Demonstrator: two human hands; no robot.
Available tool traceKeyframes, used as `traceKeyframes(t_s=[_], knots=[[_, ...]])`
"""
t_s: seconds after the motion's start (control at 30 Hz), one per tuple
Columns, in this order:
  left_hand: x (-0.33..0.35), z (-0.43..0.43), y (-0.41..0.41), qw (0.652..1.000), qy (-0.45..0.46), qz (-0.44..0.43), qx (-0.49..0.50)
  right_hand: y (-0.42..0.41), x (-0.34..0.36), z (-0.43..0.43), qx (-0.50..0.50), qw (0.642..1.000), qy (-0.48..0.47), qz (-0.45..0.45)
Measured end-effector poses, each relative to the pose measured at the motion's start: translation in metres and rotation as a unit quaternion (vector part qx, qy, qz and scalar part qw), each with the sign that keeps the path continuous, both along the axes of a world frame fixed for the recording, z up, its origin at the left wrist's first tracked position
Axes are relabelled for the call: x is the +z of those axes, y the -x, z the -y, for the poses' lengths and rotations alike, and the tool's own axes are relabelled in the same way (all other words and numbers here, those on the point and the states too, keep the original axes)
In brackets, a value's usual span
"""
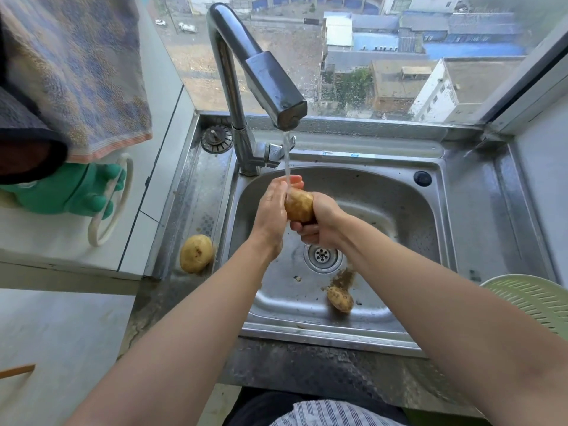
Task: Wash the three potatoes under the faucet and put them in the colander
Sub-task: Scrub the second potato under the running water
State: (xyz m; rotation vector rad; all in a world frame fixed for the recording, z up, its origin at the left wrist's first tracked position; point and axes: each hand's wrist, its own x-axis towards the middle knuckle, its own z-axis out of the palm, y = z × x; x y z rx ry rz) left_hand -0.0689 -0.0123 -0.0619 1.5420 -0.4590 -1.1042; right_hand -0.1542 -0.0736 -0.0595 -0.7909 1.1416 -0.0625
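While water (287, 158) from the faucet (261, 72) runs, right fingers (304, 232) curl round 1 potato (298, 206) and straight left fingers (276, 193) press it.

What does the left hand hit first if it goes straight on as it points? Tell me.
Probably the sink's back wall, just under the faucet handle. The left hand, flat on the held potato, points away, fingertips in the water stream; depth is unclear, so the handle could come first.
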Motion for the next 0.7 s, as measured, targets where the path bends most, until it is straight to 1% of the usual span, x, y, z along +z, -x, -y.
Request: traceKeyframes(t_s=[0.03,0.07,0.13,0.2,0.23,0.27,0.33,0.43,0.47,0.53,0.6,0.63,0.7], knots=[[0.001,-0.002,0.001,1.000,0.015,0.000,-0.009,0.003,-0.001,0.001,0.008,1.000,-0.016,0.011],[0.003,-0.001,0.003,1.000,0.010,0.019,-0.001,0.004,-0.003,0.000,0.016,1.000,-0.017,0.011],[0.003,0.004,0.004,0.996,-0.035,0.063,0.058,0.003,-0.002,-0.003,0.040,0.999,0.009,0.023],[0.000,0.009,0.000,0.992,-0.041,0.052,0.105,0.001,0.000,-0.007,0.038,0.996,0.031,0.077],[-0.001,0.009,-0.002,0.993,-0.024,0.045,0.103,0.002,0.001,-0.008,0.031,0.994,0.032,0.100],[-0.002,0.008,-0.004,0.995,-0.008,0.053,0.083,0.004,-0.001,-0.007,0.024,0.993,0.029,0.111],[-0.004,0.005,-0.008,0.996,0.011,0.093,0.006,0.009,-0.007,-0.004,0.012,0.996,0.017,0.091],[-0.010,-0.001,-0.007,0.987,-0.029,0.122,-0.098,0.008,-0.017,-0.003,-0.063,0.997,0.008,0.039],[-0.010,-0.003,-0.004,0.985,-0.047,0.119,-0.112,0.006,-0.017,-0.002,-0.073,0.997,0.006,0.037],[-0.014,-0.007,-0.004,0.984,-0.072,0.130,-0.096,0.004,-0.011,-0.003,-0.025,0.998,-0.005,0.060],[-0.015,-0.010,-0.011,0.971,-0.102,0.206,-0.070,0.002,-0.005,-0.005,0.035,0.996,-0.007,0.085],[-0.016,-0.013,-0.016,0.956,-0.120,0.258,-0.063,0.000,-0.003,-0.007,0.051,0.996,0.007,0.078],[-0.013,-0.024,-0.028,0.917,-0.163,0.361,-0.055,-0.003,-0.006,-0.010,0.088,0.993,0.074,0.028]])
